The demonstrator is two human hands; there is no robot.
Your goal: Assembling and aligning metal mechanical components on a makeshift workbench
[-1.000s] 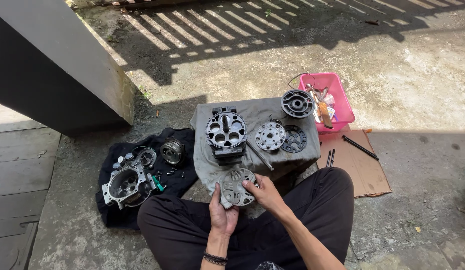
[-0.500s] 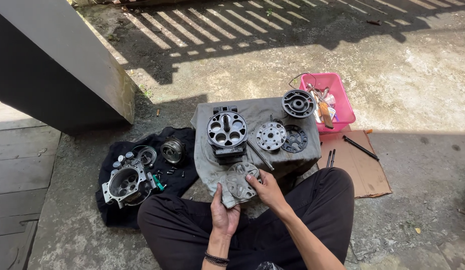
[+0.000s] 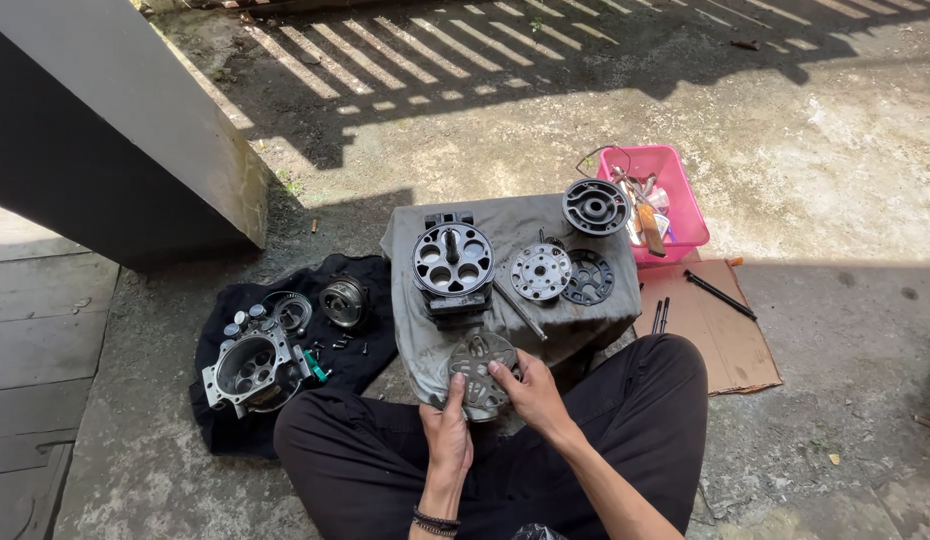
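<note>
I sit cross-legged on concrete and hold a round metal valve plate (image 3: 477, 368) with several holes in front of my lap. My left hand (image 3: 446, 433) grips its lower left edge. My right hand (image 3: 530, 392) holds its right side, thumb on the face. Just beyond it a grey cloth (image 3: 515, 225) covers a low block. On the cloth stands a cylinder block (image 3: 452, 262) with round bores and a centre shaft. Two flat discs, one silver (image 3: 541, 272) and one dark (image 3: 588, 277), lie to its right, and a black pulley (image 3: 595, 206) sits at the far right corner.
A black cloth (image 3: 225, 425) at left carries a metal housing (image 3: 253, 366), a small round part (image 3: 342, 300) and loose bolts. A pink tray (image 3: 687, 200) of tools stands at back right. Brown cardboard (image 3: 715, 340) with thin rods lies right. A grey wall (image 3: 115, 150) rises at left.
The plate has turned a little between my hands and my fingers have shifted on its rim. Everything on the cloths stays where it was.
</note>
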